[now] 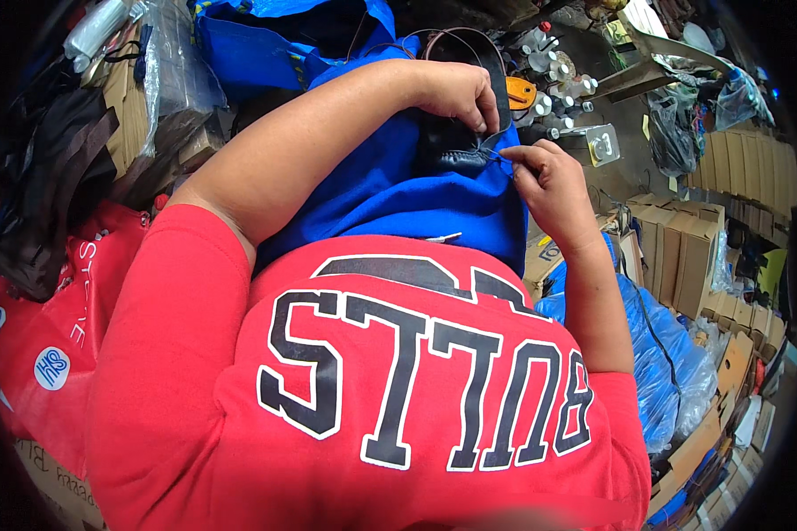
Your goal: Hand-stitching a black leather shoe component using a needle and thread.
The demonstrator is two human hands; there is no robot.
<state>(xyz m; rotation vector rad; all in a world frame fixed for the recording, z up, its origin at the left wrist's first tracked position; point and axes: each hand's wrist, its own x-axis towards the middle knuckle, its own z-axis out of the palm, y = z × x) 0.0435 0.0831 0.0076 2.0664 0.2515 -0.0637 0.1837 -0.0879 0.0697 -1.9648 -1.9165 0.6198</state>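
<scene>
A black leather piece [443, 150] with a gathered, stitched edge lies across my lap on blue cloth [354, 177]. My left hand [460, 93] comes over it from above, its fingers bent down and pinched together on the leather near the stitched end. Beside that end my right hand [549, 181] has thumb and forefinger closed on a thin thread [496, 156]. The thread runs to the stitching between both hands. Whether a needle is in the right fingers is too small to tell. My left palm hides part of the leather.
Several white-capped bottles [553, 75] stand beyond my hands, with an orange tool-like piece [520, 93] close by. Cardboard stacks [673, 248] and blue plastic wrap [655, 354] fill the right. A red bag [53, 327] and plastic-wrapped goods [181, 80] crowd the left.
</scene>
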